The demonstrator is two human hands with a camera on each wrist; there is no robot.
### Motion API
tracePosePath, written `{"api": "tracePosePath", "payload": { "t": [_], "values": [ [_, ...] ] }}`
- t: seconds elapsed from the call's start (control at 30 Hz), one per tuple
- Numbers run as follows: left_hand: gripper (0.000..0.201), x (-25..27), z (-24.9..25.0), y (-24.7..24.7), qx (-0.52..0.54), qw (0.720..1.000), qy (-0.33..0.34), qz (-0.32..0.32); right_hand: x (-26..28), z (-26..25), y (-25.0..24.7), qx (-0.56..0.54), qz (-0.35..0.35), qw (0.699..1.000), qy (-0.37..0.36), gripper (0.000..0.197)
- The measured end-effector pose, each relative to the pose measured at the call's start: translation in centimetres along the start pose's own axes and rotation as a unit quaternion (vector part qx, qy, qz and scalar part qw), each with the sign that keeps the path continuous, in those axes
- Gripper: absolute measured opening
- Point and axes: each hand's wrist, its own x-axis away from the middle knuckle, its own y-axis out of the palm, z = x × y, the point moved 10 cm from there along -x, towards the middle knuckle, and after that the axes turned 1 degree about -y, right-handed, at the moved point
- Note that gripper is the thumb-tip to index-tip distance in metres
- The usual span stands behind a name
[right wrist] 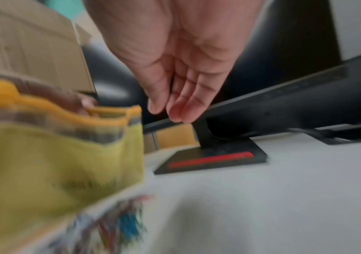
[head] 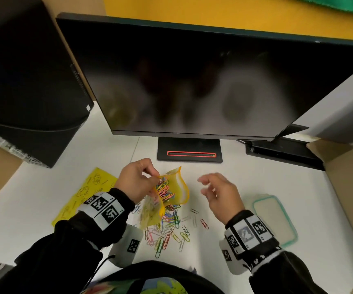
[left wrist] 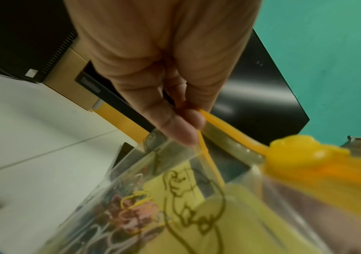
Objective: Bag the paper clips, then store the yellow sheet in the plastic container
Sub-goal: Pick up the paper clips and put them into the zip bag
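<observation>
My left hand (head: 138, 180) pinches the orange rim of a clear yellow zip bag (head: 174, 187) and holds it above the desk with its mouth open; coloured paper clips (head: 164, 190) lie inside. In the left wrist view my fingertips (left wrist: 188, 127) pinch the bag (left wrist: 218, 214) by its orange zip strip. More loose paper clips (head: 169, 230) lie scattered on the white desk under the bag. My right hand (head: 208, 188) hovers just right of the bag, fingers relaxed and holding nothing (right wrist: 175, 111). The yellow sheet (head: 84, 196) lies flat to the left, partly under my left forearm.
The plastic container (head: 276, 219) with a teal-rimmed lid sits on the desk to the right of my right wrist. A black monitor (head: 203, 81) on its stand (head: 189, 152) fills the back. A black computer case (head: 23, 81) is back left, cardboard (head: 349, 177) at the right.
</observation>
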Motion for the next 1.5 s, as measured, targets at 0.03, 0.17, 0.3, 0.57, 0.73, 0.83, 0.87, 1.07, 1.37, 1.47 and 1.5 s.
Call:
{"api": "tracePosePath", "payload": {
  "t": [0.03, 0.17, 0.3, 0.57, 0.73, 0.83, 0.87, 1.07, 1.37, 1.47, 1.5],
  "values": [
    [0.022, 0.0, -0.2, -0.3, 0.002, 1.000, -0.003, 0.003, 0.8, 2.4, 1.3, 0.045, -0.045, 0.997, 0.047, 0.030],
    [0.020, -0.1, -0.6, -1.6, 0.000, 1.000, -0.010, 0.020, 6.2, 9.0, 7.2, 0.145, -0.222, 0.951, 0.159, 0.042],
    [0.017, -0.1, -1.2, -2.9, 0.017, 0.999, -0.023, 0.036, 6.5, 8.1, 9.3, 0.133, -0.199, 0.962, 0.128, 0.027],
    [0.009, 0.1, -1.9, -4.4, 0.031, 0.998, -0.037, 0.052, 0.9, 2.5, 11.8, 0.080, -0.154, 0.984, 0.044, 0.024],
    [0.015, 0.1, -1.5, -4.3, 0.020, 0.998, -0.032, 0.052, -0.8, 0.3, 13.7, 0.171, -0.208, 0.963, 0.022, 0.044],
    [0.019, 0.0, -1.4, -4.1, 0.014, 0.998, -0.029, 0.049, -1.0, 0.2, 14.1, 0.206, -0.210, 0.956, 0.007, 0.038],
    [0.020, 0.0, -1.4, -4.0, 0.012, 0.998, -0.028, 0.049, -1.0, 0.4, 14.1, 0.210, -0.210, 0.955, 0.005, 0.038],
    [0.022, -0.1, -1.7, -3.5, 0.012, 0.999, -0.027, 0.045, -0.2, 2.7, 12.1, 0.076, -0.165, 0.981, 0.072, 0.031],
    [0.020, 0.1, -0.9, -1.0, -0.009, 0.999, -0.023, 0.025, 0.8, 3.2, 1.7, -0.269, 0.026, 0.949, 0.162, 0.035],
    [0.022, 0.3, -0.5, 0.3, -0.005, 1.000, -0.018, 0.006, -0.3, -1.0, -0.9, -0.285, 0.042, 0.955, 0.071, 0.034],
    [0.022, 0.3, -0.3, 0.6, -0.006, 1.000, -0.015, 0.001, -0.7, -2.8, -0.9, -0.269, 0.023, 0.962, 0.037, 0.032]
  ]
}}
